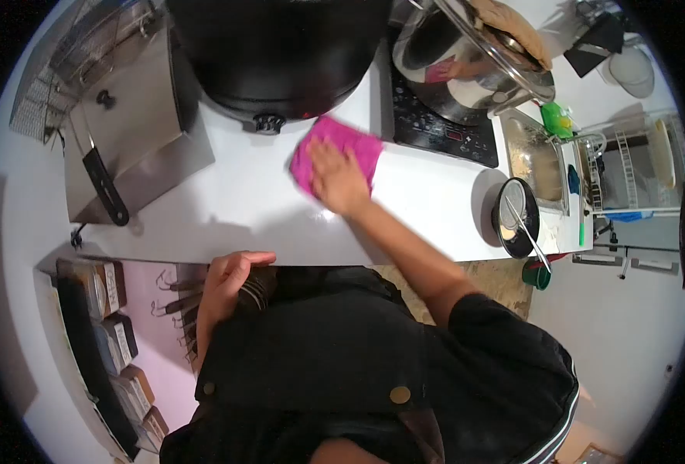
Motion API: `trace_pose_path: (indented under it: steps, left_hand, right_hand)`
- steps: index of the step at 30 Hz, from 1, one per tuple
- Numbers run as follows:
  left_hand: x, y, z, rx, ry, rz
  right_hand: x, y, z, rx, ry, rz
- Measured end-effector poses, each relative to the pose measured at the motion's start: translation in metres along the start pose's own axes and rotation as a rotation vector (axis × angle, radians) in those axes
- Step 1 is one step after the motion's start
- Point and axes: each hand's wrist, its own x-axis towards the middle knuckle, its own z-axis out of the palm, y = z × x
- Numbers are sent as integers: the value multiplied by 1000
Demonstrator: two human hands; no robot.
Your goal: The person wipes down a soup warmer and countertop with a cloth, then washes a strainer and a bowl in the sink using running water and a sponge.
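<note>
My right hand [336,179] is palm down on a pink cloth [364,145], pressing it to the white counter [261,178]; its slightly blurred fingers look a little bent over the fabric. The cloth lies just in front of a large black round pot-like appliance [281,54] with a dark knob [268,124]. At the counter's front edge is my left hand [230,280], holding nothing, with its fingers stretched to the right and its thumb apart.
A steel box-shaped fryer [141,166] with a black-handled basket [107,185] stands left. Right are an induction cooker [447,135] bearing a steel pot [443,73], a black bowl [524,243] with a strainer [512,203], a sink [547,182] and a dish rack [628,162].
</note>
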Motion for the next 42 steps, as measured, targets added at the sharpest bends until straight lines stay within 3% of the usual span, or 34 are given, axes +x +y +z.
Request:
trace_pose_path:
  steps: [4,8,10,15,19,22,25,26,27,28,29,30,31,33,35,38,39,40,42]
  left_hand:
    - [20,-1,6,47,-55,-16]
    - [27,9,5,110,-94,-10]
    - [24,16,6,186,-50,-61]
    - [16,-2,-1,221,-148,-42]
    - [-4,-5,-7,399,-275,25]
    - [-16,-12,-19,253,-320,40]
    - [-19,-15,-24,262,-255,50]
    - [-18,-13,-24,278,-161,28]
    - [-17,-12,-24,295,-65,1]
    - [-14,-13,-33,244,-33,9]
    - [-13,-15,-36,193,2,0]
    - [-8,9,-22,258,-2,150]
    - [1,33,-7,323,2,324]
    - [5,30,6,353,107,420]
    - [5,21,25,381,227,507]
    - [8,-6,75,175,371,344]
    - [11,-12,97,177,385,342]
    - [16,-17,118,141,371,284]
    - [34,-22,162,108,328,226]
  right_hand:
    - [-34,-11,-24,123,-33,49]
    - [34,42,1,77,229,379]
    - [79,72,0,21,170,482]
    - [135,113,5,102,258,623]
    - [118,98,11,209,378,655]
    - [64,36,3,-49,193,696]
    - [22,-55,-2,-136,-29,540]
    - [11,-88,25,-104,23,426]
    - [1,-121,4,16,-121,247]
    - [-3,-150,14,238,-123,61]
    - [-15,-167,22,444,-59,-98]
    - [-26,-185,29,644,-26,-270]
    - [-33,-197,68,625,224,-461]
    - [-54,-157,11,334,-6,-490]
    - [-76,-98,-17,351,-232,-285]
    - [-138,22,-33,342,-17,65]
    - [-157,61,-48,202,-112,169]
    - [-180,96,-42,38,-34,253]
    - [-209,127,-52,-13,-83,294]
